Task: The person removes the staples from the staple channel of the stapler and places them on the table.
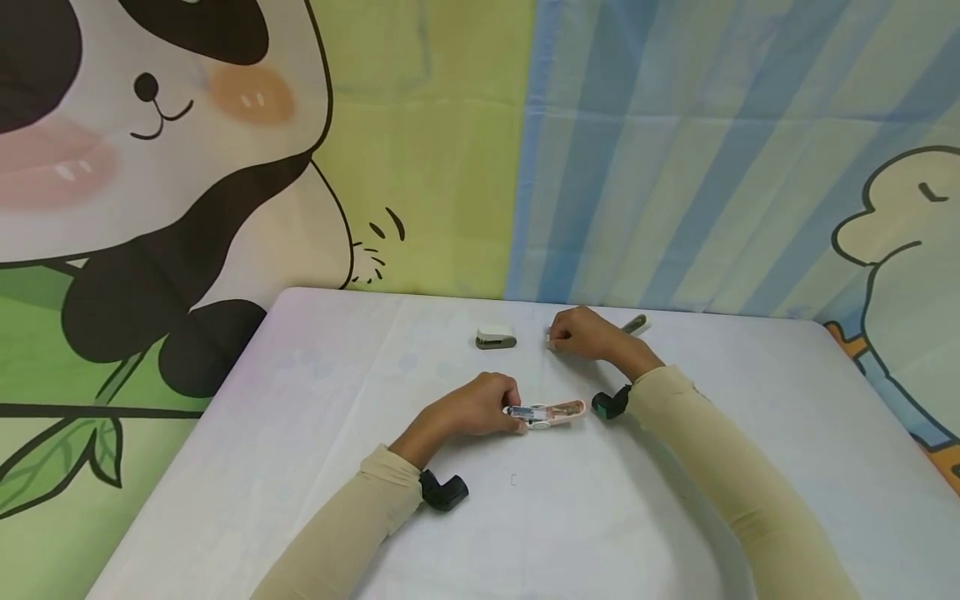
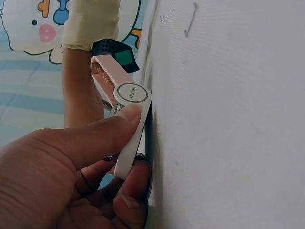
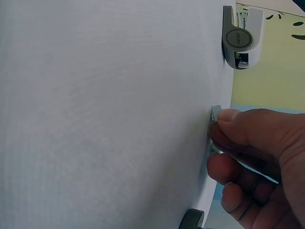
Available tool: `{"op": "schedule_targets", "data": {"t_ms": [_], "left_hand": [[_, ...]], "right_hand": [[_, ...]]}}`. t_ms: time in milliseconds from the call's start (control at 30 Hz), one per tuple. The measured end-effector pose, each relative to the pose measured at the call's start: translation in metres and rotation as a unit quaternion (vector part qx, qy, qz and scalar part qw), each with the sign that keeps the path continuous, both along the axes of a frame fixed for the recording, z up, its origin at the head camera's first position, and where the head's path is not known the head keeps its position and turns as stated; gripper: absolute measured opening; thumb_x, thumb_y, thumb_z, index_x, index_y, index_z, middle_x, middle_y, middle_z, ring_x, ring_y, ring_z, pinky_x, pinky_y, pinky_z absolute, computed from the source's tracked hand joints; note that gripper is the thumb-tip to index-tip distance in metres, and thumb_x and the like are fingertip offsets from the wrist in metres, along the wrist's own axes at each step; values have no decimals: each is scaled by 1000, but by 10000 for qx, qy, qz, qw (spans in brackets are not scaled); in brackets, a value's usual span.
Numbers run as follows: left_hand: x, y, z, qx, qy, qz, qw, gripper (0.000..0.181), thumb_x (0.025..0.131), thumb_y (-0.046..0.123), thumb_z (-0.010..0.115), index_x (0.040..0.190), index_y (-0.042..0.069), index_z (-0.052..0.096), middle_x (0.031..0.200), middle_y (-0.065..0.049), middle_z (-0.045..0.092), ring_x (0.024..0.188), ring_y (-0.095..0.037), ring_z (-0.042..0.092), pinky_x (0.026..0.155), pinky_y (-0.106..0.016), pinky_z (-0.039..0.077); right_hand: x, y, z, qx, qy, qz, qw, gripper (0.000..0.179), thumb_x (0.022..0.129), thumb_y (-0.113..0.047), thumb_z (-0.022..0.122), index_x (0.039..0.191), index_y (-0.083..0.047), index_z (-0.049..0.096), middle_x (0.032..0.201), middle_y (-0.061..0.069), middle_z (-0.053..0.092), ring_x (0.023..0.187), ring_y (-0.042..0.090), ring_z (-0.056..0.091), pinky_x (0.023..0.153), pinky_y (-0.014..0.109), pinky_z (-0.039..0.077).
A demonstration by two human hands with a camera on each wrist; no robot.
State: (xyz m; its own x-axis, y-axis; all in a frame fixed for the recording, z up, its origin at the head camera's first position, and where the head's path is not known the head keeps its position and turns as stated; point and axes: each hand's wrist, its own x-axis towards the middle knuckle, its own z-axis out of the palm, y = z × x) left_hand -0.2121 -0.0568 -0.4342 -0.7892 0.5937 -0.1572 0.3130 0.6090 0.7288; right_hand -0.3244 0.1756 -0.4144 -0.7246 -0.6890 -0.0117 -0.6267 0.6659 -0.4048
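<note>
In my left hand is a small pink and white stapler, its top swung open. The left wrist view shows the thumb on the white side of the stapler near its round hinge, with fingers curled behind it. My right hand, farther back on the table, pinches a short strip of staples between thumb and forefinger, close to the tabletop. To the left of that hand stands a second stapler, white over grey-green; it also shows in the right wrist view.
One loose staple lies on the white table in front of my left hand. Beyond the right wrist a grey-green rounded end of some object sticks out. A printed cloth backdrop hangs behind the table's far edge.
</note>
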Motion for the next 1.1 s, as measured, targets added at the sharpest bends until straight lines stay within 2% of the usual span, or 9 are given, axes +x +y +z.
{"op": "schedule_targets", "data": {"t_ms": [167,433,667,833,933,1100], "left_hand": [[1,1,2,-31,26,-25,10000,20,82,20,80,85,13,62,79,1,56,70,-12,47,62,-27,39],[1,2,6,-119,91,-27,9999,19,82,20,80,85,13,62,79,1,56,72,-12,48,64,-27,39],[2,1,4,-130,108,-22,9999,20,81,19,80,84,12,62,78,2,55,73,-12,48,65,-28,40],[1,1,5,-159,76,-24,9998,21,81,20,80,84,13,61,78,2,56,72,-12,48,65,-27,39],[2,1,5,-117,22,14,9999,21,81,20,80,84,13,61,78,1,56,72,-12,48,64,-28,40],[2,1,4,-95,38,44,9999,21,81,19,81,83,13,61,77,1,56,70,-12,48,63,-27,40]], "right_hand": [[-1,2,1,319,19,-43,9995,7,91,-10,69,87,-7,75,89,3,65,77,16,57,70,35,47],[7,13,9,302,10,-17,9995,6,91,-9,69,89,-7,75,87,1,64,75,14,56,69,35,48],[22,13,18,60,33,157,9999,7,91,-8,68,91,-6,74,86,0,63,72,13,53,67,33,46],[37,8,23,-81,-8,472,9989,11,93,-16,68,89,-8,74,80,-4,60,67,11,50,63,32,44],[48,7,25,-202,-192,609,9978,15,94,-25,67,92,-12,74,81,-7,61,67,10,52,63,30,45],[65,8,29,-168,-911,856,9920,26,93,-37,67,103,-14,74,88,-11,64,75,10,58,67,30,49]]}}
